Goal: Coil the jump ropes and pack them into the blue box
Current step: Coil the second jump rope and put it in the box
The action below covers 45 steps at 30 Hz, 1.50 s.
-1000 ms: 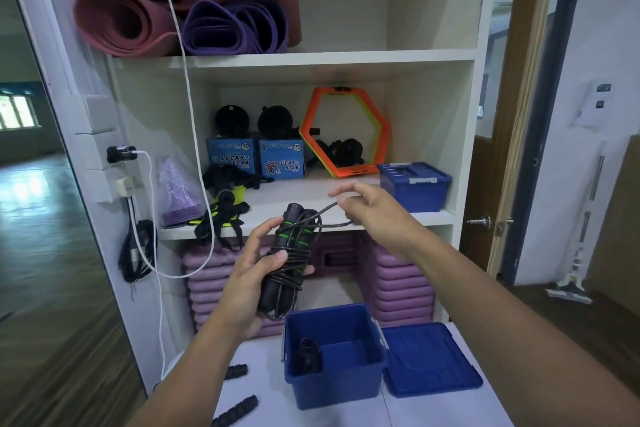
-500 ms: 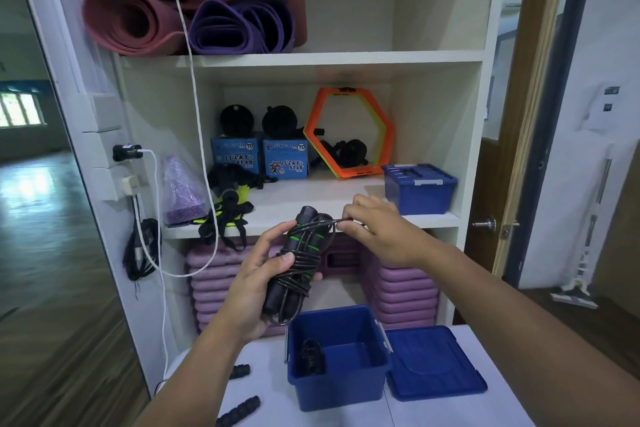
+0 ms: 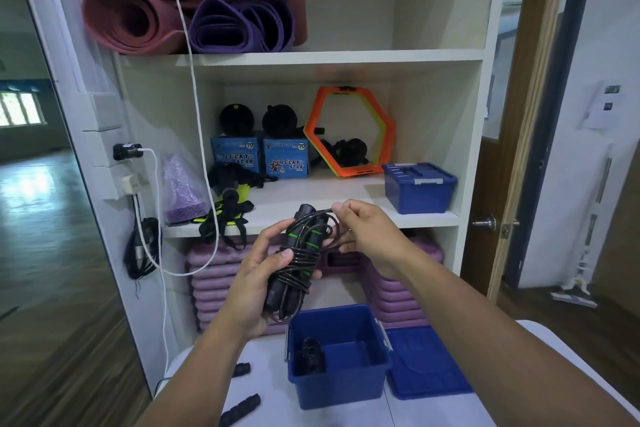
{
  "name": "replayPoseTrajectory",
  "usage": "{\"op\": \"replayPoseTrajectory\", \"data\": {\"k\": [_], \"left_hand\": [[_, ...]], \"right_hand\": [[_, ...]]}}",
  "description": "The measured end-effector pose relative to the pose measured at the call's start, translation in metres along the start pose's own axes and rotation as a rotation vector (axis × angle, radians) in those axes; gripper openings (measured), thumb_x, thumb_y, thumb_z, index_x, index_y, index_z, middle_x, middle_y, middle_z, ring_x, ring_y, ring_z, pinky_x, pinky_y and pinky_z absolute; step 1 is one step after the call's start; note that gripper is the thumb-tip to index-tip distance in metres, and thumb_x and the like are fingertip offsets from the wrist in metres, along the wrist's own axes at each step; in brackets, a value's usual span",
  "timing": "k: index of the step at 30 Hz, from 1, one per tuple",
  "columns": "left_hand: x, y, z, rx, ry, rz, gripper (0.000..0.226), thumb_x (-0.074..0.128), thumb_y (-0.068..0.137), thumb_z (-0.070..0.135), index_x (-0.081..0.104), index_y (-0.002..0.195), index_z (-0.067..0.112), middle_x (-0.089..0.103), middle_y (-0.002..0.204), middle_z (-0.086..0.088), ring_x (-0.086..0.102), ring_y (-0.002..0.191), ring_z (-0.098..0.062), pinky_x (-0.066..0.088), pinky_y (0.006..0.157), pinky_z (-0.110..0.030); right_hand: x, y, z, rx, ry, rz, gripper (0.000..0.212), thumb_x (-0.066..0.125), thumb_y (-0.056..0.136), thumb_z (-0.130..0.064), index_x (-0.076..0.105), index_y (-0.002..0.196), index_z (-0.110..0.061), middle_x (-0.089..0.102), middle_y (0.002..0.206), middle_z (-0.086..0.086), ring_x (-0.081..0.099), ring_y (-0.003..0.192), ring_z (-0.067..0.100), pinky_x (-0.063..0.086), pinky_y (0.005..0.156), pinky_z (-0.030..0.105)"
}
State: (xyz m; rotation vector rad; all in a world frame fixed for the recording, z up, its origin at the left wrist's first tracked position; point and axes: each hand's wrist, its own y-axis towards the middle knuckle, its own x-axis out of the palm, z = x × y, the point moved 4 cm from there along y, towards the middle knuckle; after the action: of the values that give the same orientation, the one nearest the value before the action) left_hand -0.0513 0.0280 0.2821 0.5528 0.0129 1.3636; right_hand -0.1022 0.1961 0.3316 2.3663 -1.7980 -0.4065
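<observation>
My left hand (image 3: 254,284) grips a black jump rope (image 3: 298,255) with green rings on its two handles; the cord is wound around them. My right hand (image 3: 369,236) pinches the cord's loose loop just right of the handle tops. Below them an open blue box (image 3: 341,383) stands on the white table, with one coiled black rope (image 3: 312,354) inside at its left. Its blue lid (image 3: 424,366) lies flat to the right of the box.
Two black handles (image 3: 241,406) lie on the white table (image 3: 440,414) at the left. The shelf behind holds a closed blue box (image 3: 419,187), an orange hexagon ring (image 3: 349,133), straps and small boxes. Purple step boards are stacked below; yoga mats lie above. A white cable hangs at left.
My right hand brought the loose cord end in toward the handle tops and now holds a loop beside them. The left hand kept its grip on the bundle.
</observation>
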Motion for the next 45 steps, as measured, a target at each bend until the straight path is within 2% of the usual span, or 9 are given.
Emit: {"op": "replayPoseTrajectory", "data": {"k": [6,13,19,27,30,34,37,41,45], "left_hand": [[-0.009,-0.001,0.003,-0.003,0.019,0.017,0.048,0.056,0.084,0.014,0.056,0.131,0.024,0.070,0.112,-0.019,0.070,0.082,-0.045,0.058,0.069,-0.046],[-0.013,-0.005,0.003,-0.007,0.021,0.036,0.044,0.056,0.084,0.013,0.059,0.126,0.025,0.070,0.114,-0.018,0.069,0.083,-0.050,0.059,0.063,-0.046],[-0.008,-0.005,-0.001,-0.034,0.057,-0.005,0.041,0.055,0.085,0.011,0.063,0.120,0.031,0.072,0.109,-0.017,0.072,0.083,-0.041,0.060,0.065,-0.040],[-0.009,-0.003,0.006,0.067,-0.024,0.043,0.040,0.056,0.085,0.005,0.058,0.122,0.020,0.075,0.100,-0.010,0.072,0.071,-0.035,0.060,0.060,-0.041],[-0.010,-0.002,0.004,0.059,-0.056,0.031,0.040,0.054,0.085,0.007,0.059,0.122,0.022,0.071,0.107,-0.024,0.070,0.076,-0.047,0.059,0.069,-0.052],[-0.010,-0.001,-0.002,0.022,-0.087,-0.006,0.040,0.049,0.085,0.008,0.049,0.122,0.023,0.069,0.109,-0.030,0.068,0.086,-0.054,0.054,0.079,-0.068],[-0.008,0.001,-0.003,-0.033,0.058,-0.003,0.045,0.052,0.089,0.013,0.047,0.132,0.023,0.072,0.108,-0.021,0.072,0.089,-0.043,0.061,0.066,-0.043],[-0.007,0.005,0.004,0.019,0.374,-0.059,0.046,0.072,0.085,0.047,0.059,0.126,0.031,0.072,0.116,-0.008,0.069,0.107,-0.025,0.054,0.085,-0.032],[-0.009,0.006,0.014,0.090,0.391,0.012,0.045,0.068,0.084,0.027,0.054,0.127,0.032,0.074,0.106,0.006,0.069,0.098,-0.011,0.053,0.077,-0.019]], "right_hand": [[0.006,-0.006,0.001,-0.128,0.044,-0.055,0.031,0.045,0.104,-0.026,0.057,0.080,-0.012,0.066,0.073,-0.004,0.062,0.075,0.011,0.053,0.090,0.043],[0.015,-0.009,0.005,-0.048,0.062,-0.151,0.031,0.038,0.106,-0.028,0.051,0.081,-0.017,0.067,0.071,0.004,0.058,0.073,0.022,0.046,0.073,0.031],[0.011,-0.003,0.010,0.055,0.095,-0.025,0.027,0.042,0.105,-0.028,0.055,0.092,-0.009,0.054,0.059,0.010,0.057,0.052,0.014,0.054,0.071,0.032],[0.011,-0.007,0.016,0.307,0.493,-0.119,0.014,0.048,0.102,-0.011,0.061,0.098,-0.006,0.073,0.080,0.006,0.073,0.072,0.013,0.061,0.071,0.026],[0.009,-0.007,0.014,0.343,0.513,-0.146,0.016,0.048,0.101,-0.005,0.064,0.099,-0.003,0.073,0.084,0.009,0.073,0.076,0.014,0.061,0.079,0.027],[0.008,-0.006,0.008,0.315,0.364,-0.162,0.018,0.058,0.093,-0.001,0.062,0.077,-0.006,0.070,0.072,0.006,0.070,0.065,0.010,0.059,0.065,0.020],[0.010,-0.005,0.010,0.278,0.313,-0.132,0.017,0.062,0.090,0.001,0.062,0.075,-0.005,0.069,0.069,0.006,0.068,0.061,0.010,0.056,0.061,0.019],[0.014,-0.006,0.015,0.266,0.299,-0.102,0.011,0.065,0.089,-0.001,0.064,0.078,-0.003,0.068,0.067,0.007,0.067,0.062,0.012,0.057,0.062,0.020],[0.013,-0.010,0.018,0.301,0.238,-0.164,0.007,0.066,0.090,-0.007,0.067,0.083,-0.005,0.067,0.074,0.005,0.060,0.065,0.009,0.054,0.063,0.017]]}}
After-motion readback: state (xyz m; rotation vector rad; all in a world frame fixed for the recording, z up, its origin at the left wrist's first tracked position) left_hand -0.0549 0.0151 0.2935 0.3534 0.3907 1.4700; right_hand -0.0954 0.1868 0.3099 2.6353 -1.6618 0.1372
